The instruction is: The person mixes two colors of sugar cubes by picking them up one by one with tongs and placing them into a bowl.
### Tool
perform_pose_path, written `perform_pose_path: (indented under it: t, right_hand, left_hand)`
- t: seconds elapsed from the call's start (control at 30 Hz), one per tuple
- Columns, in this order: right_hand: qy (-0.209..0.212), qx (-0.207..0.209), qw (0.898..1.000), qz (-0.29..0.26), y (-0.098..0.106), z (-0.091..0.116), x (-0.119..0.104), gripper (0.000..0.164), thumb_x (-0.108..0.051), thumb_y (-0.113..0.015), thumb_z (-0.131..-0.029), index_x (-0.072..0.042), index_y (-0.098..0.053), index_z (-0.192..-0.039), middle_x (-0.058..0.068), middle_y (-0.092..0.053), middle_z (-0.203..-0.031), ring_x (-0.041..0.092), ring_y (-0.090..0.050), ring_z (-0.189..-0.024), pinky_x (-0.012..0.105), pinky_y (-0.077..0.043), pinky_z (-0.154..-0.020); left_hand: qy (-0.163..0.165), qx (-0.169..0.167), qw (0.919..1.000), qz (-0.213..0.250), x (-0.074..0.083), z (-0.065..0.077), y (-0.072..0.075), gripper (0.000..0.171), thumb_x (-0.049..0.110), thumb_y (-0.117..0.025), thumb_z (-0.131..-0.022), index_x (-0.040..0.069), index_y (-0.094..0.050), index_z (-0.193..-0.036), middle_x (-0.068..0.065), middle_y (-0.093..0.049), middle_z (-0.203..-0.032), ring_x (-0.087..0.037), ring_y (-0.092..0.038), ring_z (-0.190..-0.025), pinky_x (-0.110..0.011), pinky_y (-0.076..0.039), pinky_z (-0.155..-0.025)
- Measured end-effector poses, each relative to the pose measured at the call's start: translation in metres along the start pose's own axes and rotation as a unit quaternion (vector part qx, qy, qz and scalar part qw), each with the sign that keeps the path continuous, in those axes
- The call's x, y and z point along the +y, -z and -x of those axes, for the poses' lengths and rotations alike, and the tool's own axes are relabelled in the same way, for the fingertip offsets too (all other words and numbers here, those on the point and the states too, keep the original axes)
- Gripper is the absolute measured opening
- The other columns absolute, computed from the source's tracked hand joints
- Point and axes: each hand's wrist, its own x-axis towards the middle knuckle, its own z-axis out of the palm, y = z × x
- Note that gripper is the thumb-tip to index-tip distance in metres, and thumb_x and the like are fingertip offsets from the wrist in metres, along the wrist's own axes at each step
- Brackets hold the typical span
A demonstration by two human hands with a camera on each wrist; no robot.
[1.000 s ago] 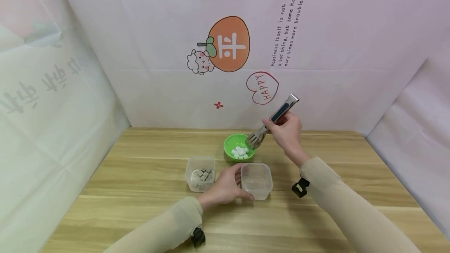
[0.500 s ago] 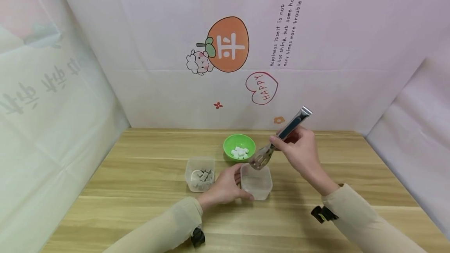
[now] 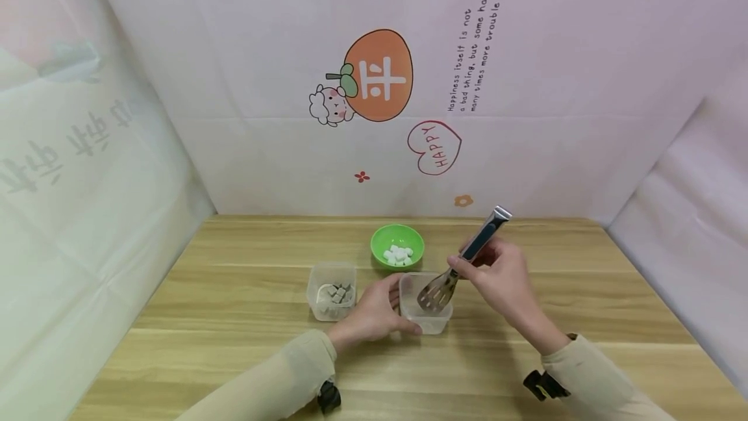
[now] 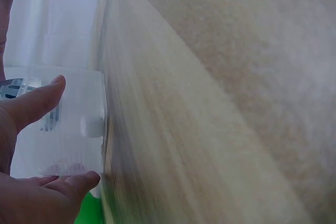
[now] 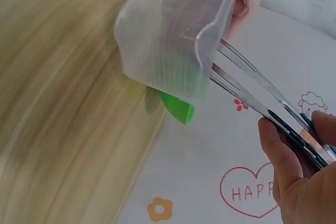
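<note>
My left hand [image 3: 374,310] grips a clear plastic container [image 3: 411,284] from its left side, with the thumb at the front and the fingers behind. My right hand [image 3: 499,275] holds metal serving tongs [image 3: 480,239] with dark grip panels. Their slotted heads reach down into the container, and the two arms stand apart in the right wrist view. A white piece [image 4: 93,127] shows through the container's wall near its bottom in the left wrist view. Just behind the container is a green bowl [image 3: 380,239] with several small white pieces [image 3: 398,255] in it.
A second clear container [image 3: 318,275] stands left of my left hand, with several greyish cubes [image 3: 337,293] inside. All of it stands on a wood-grain table [image 3: 245,291]. A printed white backdrop [image 3: 263,154] rises behind the table's far edge.
My right hand has brought the tongs from over the green bowl towards me and down into the clear container. The left hand has kept its grip there.
</note>
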Motion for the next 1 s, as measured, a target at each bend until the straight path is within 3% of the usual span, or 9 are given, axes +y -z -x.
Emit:
perform_pose_path:
  t: [0.1, 0.6, 0.8, 1.0]
  right_hand:
    - [-0.006, -0.007, 1.0, -0.007, -0.005, 0.002, 0.003, 0.02, -0.008, -0.086, -0.088, 0.001, -0.07, -0.096, 0.009, -0.073, -0.083, 0.018, -0.07, -0.074, 0.025, -0.056, -0.058]
    - [-0.041, -0.063, 0.997, -0.033, -0.026, -0.002, 0.013, 0.019, -0.004, -0.084, -0.088, 0.002, -0.068, -0.095, 0.01, -0.071, -0.081, 0.021, -0.069, -0.071, 0.034, -0.065, -0.062]
    - [-0.05, -0.062, 0.996, -0.044, -0.025, -0.001, 0.01, 0.02, -0.005, -0.084, -0.09, 0.004, -0.069, -0.099, 0.011, -0.071, -0.085, 0.021, -0.069, -0.074, 0.033, -0.065, -0.063]
    - [-0.034, -0.035, 0.999, -0.012, -0.021, -0.005, 0.014, 0.015, -0.004, -0.083, -0.09, 0.002, -0.07, -0.094, 0.01, -0.072, -0.082, 0.022, -0.068, -0.073, 0.026, -0.06, -0.06]
  left_hand:
    - [-0.004, 0.0, 1.0, 0.0, -0.001, 0.0, 0.0, 0.108, 0.0, -0.098, -0.066, -0.001, -0.039, -0.158, -0.02, -0.05, -0.156, -0.032, -0.051, -0.142, -0.039, -0.043, -0.118]
    - [-0.011, -0.004, 0.9999, -0.005, 0.001, 0.002, 0.001, 0.105, 0.002, -0.098, -0.068, 0.003, -0.042, -0.157, -0.015, -0.056, -0.152, -0.029, -0.053, -0.14, -0.038, -0.044, -0.117]
    - [-0.013, -0.003, 0.9999, 0.008, 0.002, 0.003, 0.001, 0.103, -0.001, -0.096, -0.068, 0.002, -0.043, -0.156, -0.015, -0.057, -0.15, -0.03, -0.054, -0.139, -0.04, -0.044, -0.118]
    - [-0.01, 0.001, 1.0, -0.002, 0.002, 0.003, 0.0, 0.105, 0.001, -0.098, -0.068, 0.001, -0.042, -0.157, -0.019, -0.053, -0.153, -0.032, -0.053, -0.14, -0.04, -0.044, -0.118]
